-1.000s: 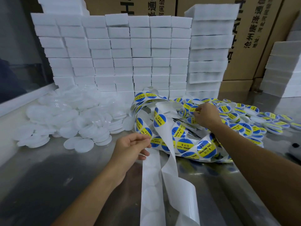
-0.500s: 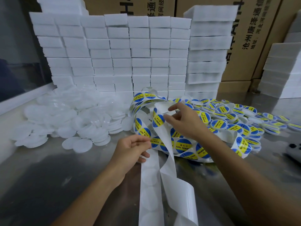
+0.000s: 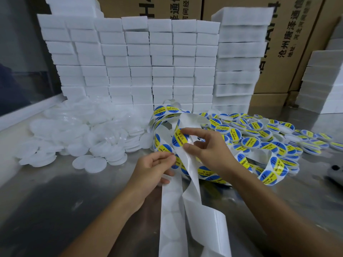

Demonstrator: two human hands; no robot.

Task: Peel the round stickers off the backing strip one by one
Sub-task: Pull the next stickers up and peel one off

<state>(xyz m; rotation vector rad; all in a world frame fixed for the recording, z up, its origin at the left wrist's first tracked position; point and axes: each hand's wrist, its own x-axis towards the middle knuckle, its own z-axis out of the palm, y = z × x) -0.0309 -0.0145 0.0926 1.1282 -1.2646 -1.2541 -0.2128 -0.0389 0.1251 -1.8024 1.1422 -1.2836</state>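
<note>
Left hand (image 3: pixel 154 169) pinches the strip (image 3: pixel 171 210); right hand (image 3: pixel 207 147) pinches a sticker (image 3: pixel 179 139) on it.

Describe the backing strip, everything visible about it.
The backing strip is a long, glossy white paper ribbon, bare in its lower part with faint round outlines where stickers came off. That part trails twisted down the steel table toward the viewer. Farther up it loops and coils, carrying round blue-and-yellow stickers printed SOLDERING PASTE. The left hand pinches its left edge; the right hand fingers a sticker on the upper loop.
</note>
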